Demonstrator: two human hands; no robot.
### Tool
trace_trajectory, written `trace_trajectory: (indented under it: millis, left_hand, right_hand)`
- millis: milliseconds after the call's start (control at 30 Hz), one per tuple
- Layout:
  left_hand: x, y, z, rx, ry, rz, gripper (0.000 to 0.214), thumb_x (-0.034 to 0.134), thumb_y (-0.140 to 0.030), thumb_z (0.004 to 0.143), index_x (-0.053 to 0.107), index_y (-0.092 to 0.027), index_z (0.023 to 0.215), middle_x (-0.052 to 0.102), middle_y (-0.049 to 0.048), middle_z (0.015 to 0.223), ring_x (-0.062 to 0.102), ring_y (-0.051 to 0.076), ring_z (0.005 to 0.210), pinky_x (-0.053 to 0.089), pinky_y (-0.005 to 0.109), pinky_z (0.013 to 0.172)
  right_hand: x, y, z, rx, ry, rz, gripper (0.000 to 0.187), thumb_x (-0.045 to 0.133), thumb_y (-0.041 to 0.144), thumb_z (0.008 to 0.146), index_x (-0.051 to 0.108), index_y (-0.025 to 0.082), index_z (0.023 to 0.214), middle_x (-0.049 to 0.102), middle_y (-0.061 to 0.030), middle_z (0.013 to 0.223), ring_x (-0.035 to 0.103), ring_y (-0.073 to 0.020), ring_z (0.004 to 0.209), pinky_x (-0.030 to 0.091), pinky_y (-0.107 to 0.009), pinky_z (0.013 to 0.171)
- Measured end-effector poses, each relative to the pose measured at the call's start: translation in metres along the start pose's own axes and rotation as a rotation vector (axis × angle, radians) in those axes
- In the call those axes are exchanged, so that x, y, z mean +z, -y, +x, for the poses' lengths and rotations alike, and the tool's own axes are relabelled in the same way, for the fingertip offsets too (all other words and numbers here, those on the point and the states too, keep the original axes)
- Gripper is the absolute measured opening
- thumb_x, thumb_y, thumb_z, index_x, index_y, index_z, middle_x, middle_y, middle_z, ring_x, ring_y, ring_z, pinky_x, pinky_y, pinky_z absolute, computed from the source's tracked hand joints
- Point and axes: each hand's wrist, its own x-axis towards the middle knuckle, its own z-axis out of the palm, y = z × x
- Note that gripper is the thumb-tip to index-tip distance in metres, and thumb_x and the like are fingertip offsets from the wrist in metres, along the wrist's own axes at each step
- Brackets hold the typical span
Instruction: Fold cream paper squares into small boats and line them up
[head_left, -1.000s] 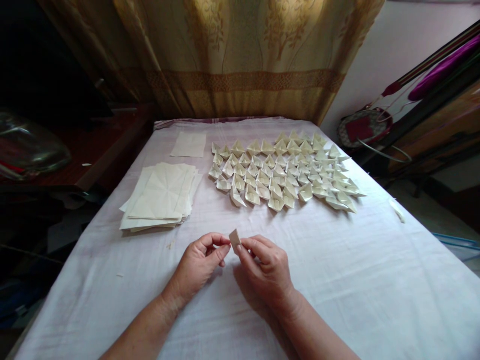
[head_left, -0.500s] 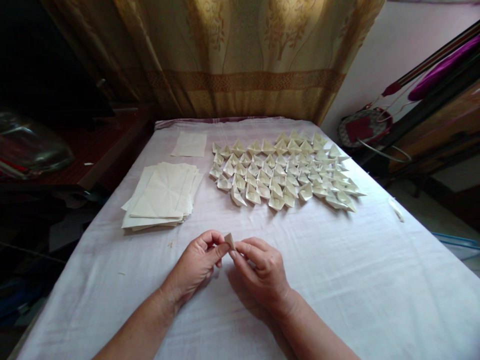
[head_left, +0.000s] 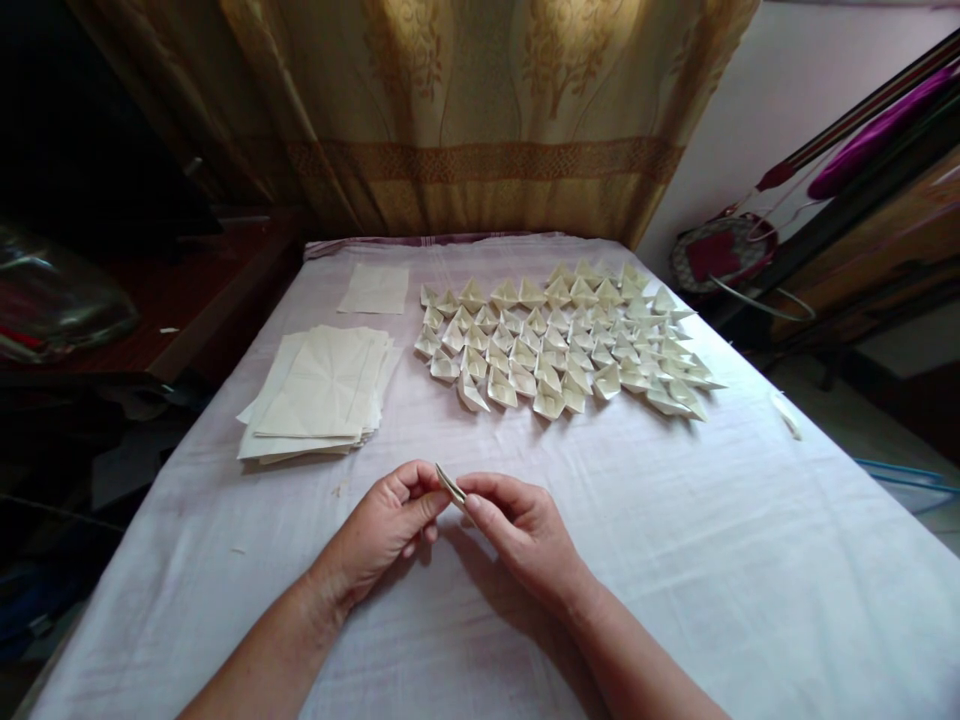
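Note:
A small folded piece of paper (head_left: 450, 486) is pinched between my two hands above the front half of the table. My left hand (head_left: 390, 520) grips its left side between thumb and fingers. On its right lower end, the thumb and fingers of my right hand (head_left: 517, 525) close on it. Its layered edge faces up, with a narrow gap between the layers. Beyond my hands stand rows of folded paper boats (head_left: 547, 350). To the left lies a stack of creased, cream-coloured paper sheets (head_left: 322, 385).
A single paper sheet (head_left: 374, 289) lies behind the stack. White cloth (head_left: 712, 560) covers the table. A paper scrap (head_left: 786, 415) is near the right edge. Behind the table hangs a gold curtain (head_left: 480, 120); a dark red cabinet (head_left: 202, 320) stands at left.
The folded paper has been turned between my fingers, so its layered edge now shows instead of its flat face. My right thumb has moved up onto it.

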Motion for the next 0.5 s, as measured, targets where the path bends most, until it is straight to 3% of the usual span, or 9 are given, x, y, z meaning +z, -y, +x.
trace_trajectory:
  millis: [167,333,500]
  left_hand:
    - [0.0009,-0.001,0.0006,0.006,-0.035,0.063,0.05,0.077,-0.061,0.067,0.054,-0.019,0.079,0.049,-0.0095,0.045,0.035,0.003,0.035,0.022,0.012,0.033]
    - [0.0032,-0.0028,-0.0006,-0.002,-0.03,0.028,0.048,0.077,-0.06,0.068,0.054,-0.019,0.079,0.049,-0.0094,0.046,0.035,0.003,0.035,0.021,0.012,0.033]
    - [0.0046,-0.0009,-0.001,0.027,-0.022,0.019,0.044,0.076,-0.056,0.071,0.057,-0.018,0.079,0.05,-0.0089,0.05,0.037,0.003,0.037,0.023,0.013,0.034]
  right_hand:
    - [0.0009,0.0065,0.0009,0.05,0.04,0.039,0.026,0.06,0.033,0.083,0.078,0.017,0.094,0.074,-0.004,0.078,0.063,-0.0146,0.066,0.048,-0.023,0.06]
    - [0.0008,0.0083,0.0011,0.008,0.037,0.013,0.028,0.056,0.034,0.086,0.078,0.018,0.091,0.074,-0.0044,0.081,0.066,-0.0177,0.078,0.05,-0.026,0.07]
    - [0.0005,0.0081,0.0017,0.012,0.022,0.01,0.032,0.054,0.038,0.087,0.077,0.016,0.09,0.069,-0.0025,0.071,0.061,-0.015,0.069,0.048,-0.024,0.066]
